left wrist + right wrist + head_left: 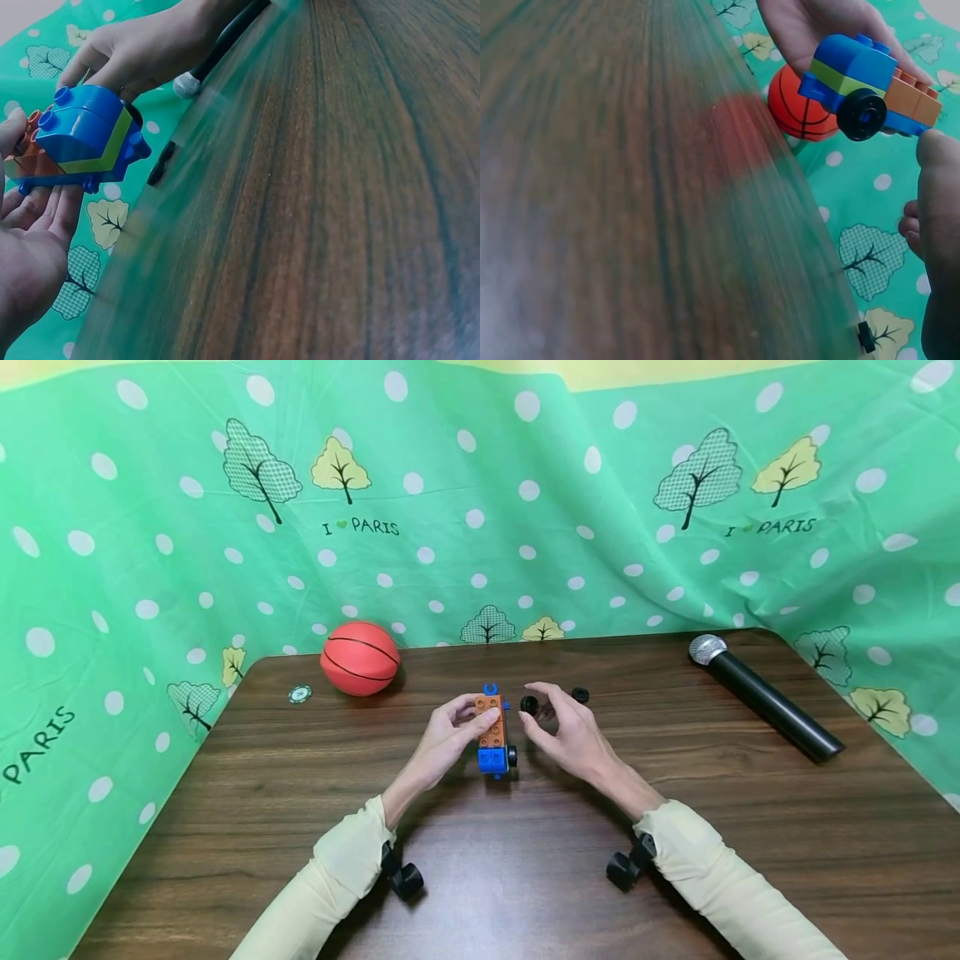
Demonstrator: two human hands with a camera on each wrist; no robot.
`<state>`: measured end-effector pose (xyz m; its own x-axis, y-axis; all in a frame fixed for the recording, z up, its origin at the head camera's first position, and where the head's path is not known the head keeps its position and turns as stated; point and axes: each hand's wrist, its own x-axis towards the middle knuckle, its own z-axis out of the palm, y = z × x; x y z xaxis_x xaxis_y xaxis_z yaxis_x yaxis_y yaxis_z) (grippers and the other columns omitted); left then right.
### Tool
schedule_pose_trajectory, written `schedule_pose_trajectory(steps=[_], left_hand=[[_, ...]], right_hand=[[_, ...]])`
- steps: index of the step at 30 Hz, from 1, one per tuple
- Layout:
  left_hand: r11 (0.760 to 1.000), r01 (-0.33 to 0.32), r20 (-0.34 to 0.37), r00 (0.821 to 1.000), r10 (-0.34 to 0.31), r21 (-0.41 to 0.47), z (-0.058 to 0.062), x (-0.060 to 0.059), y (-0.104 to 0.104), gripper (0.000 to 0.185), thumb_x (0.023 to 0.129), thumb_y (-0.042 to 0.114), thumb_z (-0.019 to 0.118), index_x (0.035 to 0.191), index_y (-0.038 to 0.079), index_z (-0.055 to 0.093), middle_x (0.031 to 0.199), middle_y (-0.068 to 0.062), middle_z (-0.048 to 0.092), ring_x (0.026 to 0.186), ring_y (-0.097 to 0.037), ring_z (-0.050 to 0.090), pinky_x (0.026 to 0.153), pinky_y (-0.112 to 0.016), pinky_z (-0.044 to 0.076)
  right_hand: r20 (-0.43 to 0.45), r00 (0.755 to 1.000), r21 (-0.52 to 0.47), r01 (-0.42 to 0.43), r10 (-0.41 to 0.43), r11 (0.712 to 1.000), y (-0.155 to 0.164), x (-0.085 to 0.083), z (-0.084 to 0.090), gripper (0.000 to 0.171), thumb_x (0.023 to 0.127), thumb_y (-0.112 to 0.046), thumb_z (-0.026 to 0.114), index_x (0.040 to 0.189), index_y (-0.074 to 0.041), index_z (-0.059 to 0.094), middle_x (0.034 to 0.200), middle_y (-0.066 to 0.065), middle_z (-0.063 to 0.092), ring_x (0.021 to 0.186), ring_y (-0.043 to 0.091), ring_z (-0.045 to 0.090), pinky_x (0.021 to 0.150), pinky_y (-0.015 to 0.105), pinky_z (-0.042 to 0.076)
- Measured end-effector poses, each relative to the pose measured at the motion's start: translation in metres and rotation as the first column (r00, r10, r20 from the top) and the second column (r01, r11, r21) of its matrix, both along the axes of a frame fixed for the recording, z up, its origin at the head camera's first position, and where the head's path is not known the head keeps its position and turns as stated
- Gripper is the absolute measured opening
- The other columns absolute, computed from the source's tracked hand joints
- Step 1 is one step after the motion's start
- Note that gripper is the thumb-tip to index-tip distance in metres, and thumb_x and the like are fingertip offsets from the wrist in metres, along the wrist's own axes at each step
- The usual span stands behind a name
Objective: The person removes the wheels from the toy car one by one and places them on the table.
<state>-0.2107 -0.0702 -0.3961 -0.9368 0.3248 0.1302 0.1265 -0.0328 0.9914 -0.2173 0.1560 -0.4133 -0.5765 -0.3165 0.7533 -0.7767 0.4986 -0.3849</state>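
Observation:
A toy car of building blocks (491,724), orange studded bricks on a blue base, is gripped by my left hand (448,735), thumb on top and fingers beneath. Its blue end block (82,124) has a lime-green stripe. One black wheel (862,115) is mounted on the side facing my right hand, near the blue block. Just right of the car, my right hand (566,731) pinches a loose black wheel (529,704) between thumb and forefinger. That wheel is hidden in the right wrist view, where only part of the hand (949,202) shows.
Another black wheel (580,694) lies on the wooden table (300,827) behind my right hand. A red toy basketball (360,658) and a poker chip (300,694) are at the back left. A black microphone (772,702) lies at the right. A green dotted cloth (480,485) hangs behind.

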Motion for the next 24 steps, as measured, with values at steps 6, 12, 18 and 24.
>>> schedule_pose_trajectory(steps=[6,12,18,24], left_hand=[[1.000,-0.013,0.006,1.000,0.013,-0.012,-0.002,-0.001,0.000,0.042,0.101,0.015,0.066,0.135,-0.007,0.059,0.119,-0.021,0.068,0.108,-0.029,0.070,0.090,-0.033,0.056],[1.000,-0.013,0.001,1.000,0.013,-0.011,-0.002,-0.001,0.000,0.043,0.100,0.016,0.067,0.136,-0.007,0.058,0.121,-0.022,0.068,0.111,-0.031,0.069,0.091,-0.032,0.056],[1.000,-0.013,-0.001,1.000,0.013,-0.004,-0.002,0.000,-0.001,0.043,0.099,0.015,0.067,0.135,-0.008,0.058,0.120,-0.021,0.068,0.110,-0.030,0.070,0.090,-0.031,0.055],[1.000,-0.012,-0.008,1.000,0.012,0.000,-0.002,0.000,-0.002,0.042,0.099,0.015,0.067,0.134,-0.007,0.059,0.118,-0.019,0.069,0.109,-0.028,0.070,0.092,-0.031,0.055]], right_hand=[[-0.038,0.999,0.072,0.028,-0.025,0.997,0.008,-0.001,0.000,0.032,0.086,-0.004,0.080,0.112,0.000,0.063,0.092,0.009,0.065,0.079,0.018,0.062,0.067,0.035,0.055],[-0.049,0.997,0.104,0.063,-0.058,0.993,0.018,-0.004,0.000,0.029,0.085,-0.005,0.080,0.109,-0.002,0.065,0.090,0.006,0.063,0.078,0.018,0.059,0.066,0.036,0.053],[-0.025,0.995,0.100,0.099,-0.097,0.990,0.029,-0.006,-0.001,0.027,0.085,-0.005,0.080,0.109,-0.002,0.066,0.088,0.005,0.061,0.078,0.018,0.058,0.067,0.034,0.051],[0.008,0.989,0.104,0.147,-0.148,0.984,0.046,-0.009,-0.004,0.027,0.086,-0.004,0.079,0.109,-0.001,0.066,0.087,0.006,0.059,0.078,0.017,0.056,0.067,0.034,0.049]])
